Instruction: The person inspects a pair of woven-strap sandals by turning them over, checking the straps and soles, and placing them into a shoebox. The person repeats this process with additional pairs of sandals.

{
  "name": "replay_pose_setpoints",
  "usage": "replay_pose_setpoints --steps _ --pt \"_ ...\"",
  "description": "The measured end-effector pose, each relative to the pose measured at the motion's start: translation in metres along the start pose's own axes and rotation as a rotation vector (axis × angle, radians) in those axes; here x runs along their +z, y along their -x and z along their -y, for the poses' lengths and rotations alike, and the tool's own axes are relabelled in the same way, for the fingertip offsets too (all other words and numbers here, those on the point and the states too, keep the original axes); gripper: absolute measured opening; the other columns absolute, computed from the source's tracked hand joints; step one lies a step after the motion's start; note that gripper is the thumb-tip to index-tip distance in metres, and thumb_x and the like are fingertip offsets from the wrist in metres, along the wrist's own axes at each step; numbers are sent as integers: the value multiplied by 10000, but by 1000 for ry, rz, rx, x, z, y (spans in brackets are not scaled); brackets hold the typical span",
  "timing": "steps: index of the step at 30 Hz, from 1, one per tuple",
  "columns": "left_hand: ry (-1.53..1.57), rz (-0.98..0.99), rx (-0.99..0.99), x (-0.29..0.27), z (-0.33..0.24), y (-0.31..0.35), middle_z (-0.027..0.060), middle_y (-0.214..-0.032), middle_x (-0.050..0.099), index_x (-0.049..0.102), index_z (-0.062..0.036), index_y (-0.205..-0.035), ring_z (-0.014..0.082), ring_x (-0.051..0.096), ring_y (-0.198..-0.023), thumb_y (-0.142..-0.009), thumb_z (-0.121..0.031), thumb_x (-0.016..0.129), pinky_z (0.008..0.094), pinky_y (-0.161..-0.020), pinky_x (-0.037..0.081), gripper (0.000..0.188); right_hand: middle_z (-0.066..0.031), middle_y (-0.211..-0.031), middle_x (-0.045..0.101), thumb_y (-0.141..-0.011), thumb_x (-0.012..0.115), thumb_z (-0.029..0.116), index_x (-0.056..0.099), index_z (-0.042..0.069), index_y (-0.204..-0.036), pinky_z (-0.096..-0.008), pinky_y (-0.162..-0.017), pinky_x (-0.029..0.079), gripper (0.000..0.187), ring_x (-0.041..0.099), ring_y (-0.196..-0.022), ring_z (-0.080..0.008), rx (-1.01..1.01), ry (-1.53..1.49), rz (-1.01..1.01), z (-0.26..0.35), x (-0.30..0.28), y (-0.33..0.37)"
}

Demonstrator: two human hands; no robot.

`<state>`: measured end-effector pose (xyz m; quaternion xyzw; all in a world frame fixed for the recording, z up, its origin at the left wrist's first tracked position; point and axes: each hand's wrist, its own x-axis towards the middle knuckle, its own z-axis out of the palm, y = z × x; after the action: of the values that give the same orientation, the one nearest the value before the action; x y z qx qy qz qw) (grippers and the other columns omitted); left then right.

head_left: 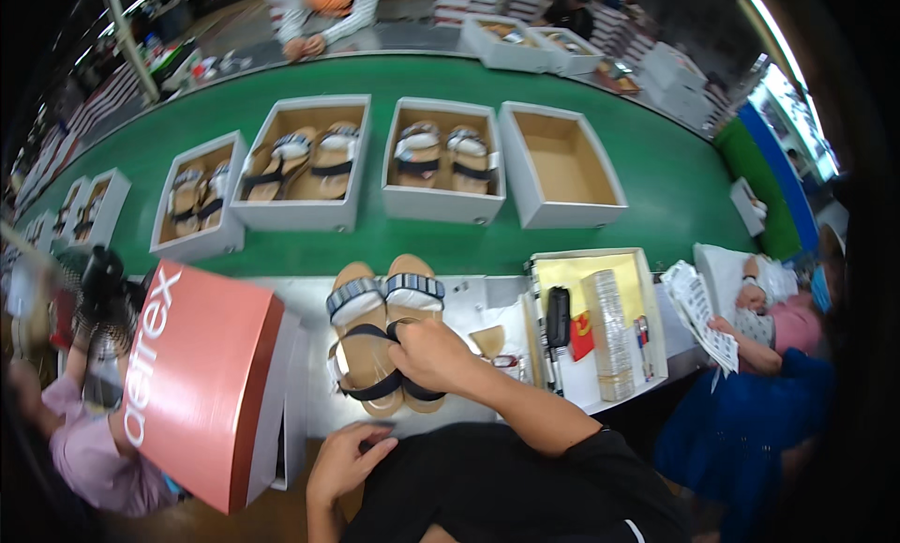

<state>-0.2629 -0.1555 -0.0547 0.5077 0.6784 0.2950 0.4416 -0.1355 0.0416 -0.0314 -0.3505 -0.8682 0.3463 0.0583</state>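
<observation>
black shirt [469, 482]; left hand [347, 463] half-curled, empty-looking, in open room by table edge [319, 414]; right hand [433, 357] tight on sandal [415, 294]

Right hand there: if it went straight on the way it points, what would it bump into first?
Probably the left-hand sandal. The right hand, its fingers curled at the right-hand sandal, points forward and leftward, toward that neighbouring sandal, though depth is hard to judge.

This looks like a footwear factory's packing line: a long green conveyor belt [436, 246] carries a row of open white shoeboxes [441, 205], several holding pairs of strappy sandals [468, 175]. Stacked shoeboxes [451, 4] stand beyond it, and workers [745, 435] are spread around the belt.
</observation>
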Motion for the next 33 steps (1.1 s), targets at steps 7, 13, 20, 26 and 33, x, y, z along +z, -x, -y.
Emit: replay_pose_setpoints --steps 7,13,20,26,33 --pt "-24 -139 64 39 32 -57 111 -920 719 703 -39 -1141 221 681 -729 -875 -264 732 327 -665 548 350 0 -536 407 -933 637 333 592 -41 -657 -332 -464 336 467 382 -536 -76 139 -234 -175 -33 -193 29" --pt "-330 -308 343 73 60 -107 36 -730 663 743 -108 -1001 197 634 -603 -849 -307 747 318 -550 500 251 -196 -682 609 -941 614 297 631 -85 -843 -394 -596 444 395 557 -598 -278 103 318 -424 -92 -303 6" --pt "-241 -383 398 75 65 -120 22 -666 642 749 -110 -984 160 623 -548 -802 -229 795 287 -517 496 223 -277 -915 676 -926 606 340 706 -17 -904 -482 -812 510 371 656 -891 -436 372 498 -450 -220 -355 -66" --pt "-226 -392 358 70 61 -119 29 -673 653 747 -90 -957 150 620 -524 -790 -191 802 270 -495 491 203 -245 -1172 651 -894 636 302 651 37 -1204 -441 -958 482 408 613 -1112 -403 447 182 -1025 -287 -269 -67" --pt "-156 -410 334 70 63 -123 33 -654 650 751 -74 -944 142 616 -515 -779 -176 805 271 -486 491 201 -169 -1363 513 -978 570 293 427 80 -1401 -547 -1037 424 494 497 -1248 -332 717 -1137 -1005 -288 -188 -52"
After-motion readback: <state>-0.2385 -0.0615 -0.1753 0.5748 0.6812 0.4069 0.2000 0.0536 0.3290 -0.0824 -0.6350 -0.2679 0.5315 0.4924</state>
